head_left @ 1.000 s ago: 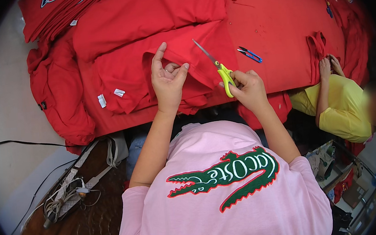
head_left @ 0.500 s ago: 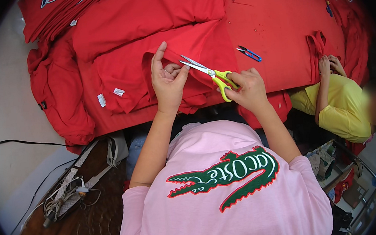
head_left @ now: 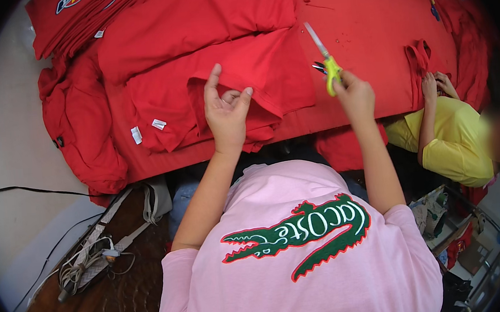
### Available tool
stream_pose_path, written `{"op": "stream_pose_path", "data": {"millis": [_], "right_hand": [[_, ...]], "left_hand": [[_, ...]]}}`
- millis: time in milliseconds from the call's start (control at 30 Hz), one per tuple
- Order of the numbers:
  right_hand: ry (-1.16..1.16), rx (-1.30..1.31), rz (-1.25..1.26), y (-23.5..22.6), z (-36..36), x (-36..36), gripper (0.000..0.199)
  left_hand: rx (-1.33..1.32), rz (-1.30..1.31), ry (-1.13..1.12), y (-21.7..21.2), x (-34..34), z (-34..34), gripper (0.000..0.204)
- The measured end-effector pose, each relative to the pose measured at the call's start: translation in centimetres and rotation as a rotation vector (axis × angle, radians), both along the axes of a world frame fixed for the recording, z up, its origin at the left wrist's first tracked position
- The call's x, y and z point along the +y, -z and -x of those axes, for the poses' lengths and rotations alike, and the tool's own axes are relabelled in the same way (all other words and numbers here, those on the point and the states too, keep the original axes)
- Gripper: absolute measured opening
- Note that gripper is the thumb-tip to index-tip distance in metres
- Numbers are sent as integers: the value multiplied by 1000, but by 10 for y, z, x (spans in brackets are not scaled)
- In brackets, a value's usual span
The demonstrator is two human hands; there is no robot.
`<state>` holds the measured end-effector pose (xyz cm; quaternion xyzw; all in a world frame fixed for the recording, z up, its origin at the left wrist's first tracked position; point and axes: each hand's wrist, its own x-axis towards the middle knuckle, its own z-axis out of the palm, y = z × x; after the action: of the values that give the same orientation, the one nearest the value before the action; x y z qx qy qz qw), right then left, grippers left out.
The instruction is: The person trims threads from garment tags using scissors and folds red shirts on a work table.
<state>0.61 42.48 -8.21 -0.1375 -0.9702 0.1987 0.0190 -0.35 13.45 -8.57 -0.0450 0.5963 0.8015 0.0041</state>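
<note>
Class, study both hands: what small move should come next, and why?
Perhaps lower the scissors onto the tabletop: the right hand holds them over it, apart from the red cloth, blades apparently closed, while the left hand is at the cloth's edge.

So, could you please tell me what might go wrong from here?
Two possible risks: the scissors in the right hand could nick the left hand or the red cloth by it if they swing across. They also partly hide the small snips in this view, so lowering the scissors there might knock them.
</note>
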Motion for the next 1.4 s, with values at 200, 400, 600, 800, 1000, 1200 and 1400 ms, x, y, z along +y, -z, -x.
{"op": "stream_pose_path", "data": {"millis": [200, 400, 600, 800, 1000, 1200, 1400], "right_hand": [[35, -157, -481, 36, 42, 101, 30], [7, -48, -396, 59, 29, 121, 27], [-156, 304, 151, 40, -14, 38, 41], [-408, 251, 220, 59, -49, -57, 40], [-412, 434, 73, 37, -9, -55, 34], [-490, 599, -28, -14, -3, -31, 31], [-634, 209, 88, 37, -35, -29, 14]], "left_hand": [[-407, 127, 528, 26, -16, -76, 47], [-72, 743, 72, 28, -104, -72, 16], [24, 884, -37, 26, -134, -63, 38], [237, 1069, -48, 32, -90, -31, 56], [243, 808, -168, 15, -92, -3, 30], [492, 1202, 23, -18, -139, 3, 32], [403, 1362, 257, 29, -165, -6, 34]]}}
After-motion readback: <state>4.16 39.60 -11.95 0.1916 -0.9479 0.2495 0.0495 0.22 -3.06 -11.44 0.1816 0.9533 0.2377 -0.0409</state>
